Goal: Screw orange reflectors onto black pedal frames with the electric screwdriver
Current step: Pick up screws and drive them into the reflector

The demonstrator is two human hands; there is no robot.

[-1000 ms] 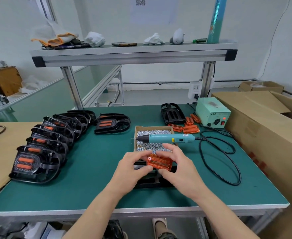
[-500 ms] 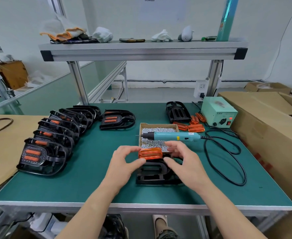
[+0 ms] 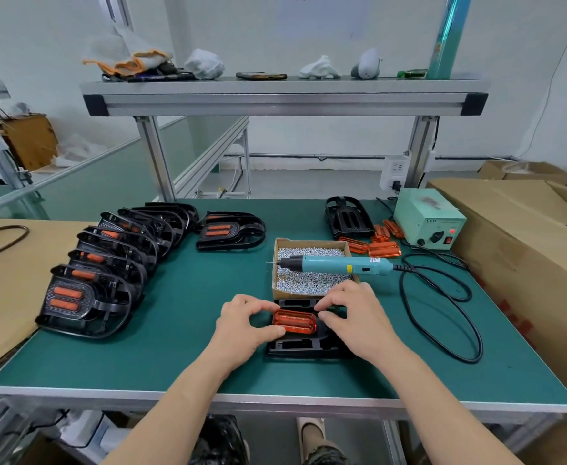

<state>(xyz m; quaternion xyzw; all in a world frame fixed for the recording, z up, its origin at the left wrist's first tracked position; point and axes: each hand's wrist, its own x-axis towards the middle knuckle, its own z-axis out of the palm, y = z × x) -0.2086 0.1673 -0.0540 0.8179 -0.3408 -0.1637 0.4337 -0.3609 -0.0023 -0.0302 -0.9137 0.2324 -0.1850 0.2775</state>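
Head view, single camera.

Landmark: screw box; all positions are relative to it.

- Frame lies flat on the surface, just on the near side of the box. The hands cover much of it.
- Reflector sits over the frame's middle. I cannot tell whether it is seated or just above it.
- Left hand: fingers and thumb curled, pinching the reflector's left end.
- Right hand: fingers curled, pinching its right end.
- Screwdriver rests across the box with nobody holding it. Its bit points left and its cord runs off to the right.
- Spare reflectors lie just beyond the box's far right corner.
- Finished pedals stand in a row well to the left of the box.

Handling (my judgement):
- The reflector is a small moulded plastic part, so it should be light and stiff.
- Its glossy face will likely be slippery and easy to scuff or crack under force.
- The short ends are the best hold, as now, because the top stays clear for the bit.
- The frame is also light. I expect it to skate under driver pressure unless one hand pins it down.

Orientation:
- The reflector's long axis runs left to right, parallel to the near wall of the box, with its broad face up.
- I cannot make out the screw holes.
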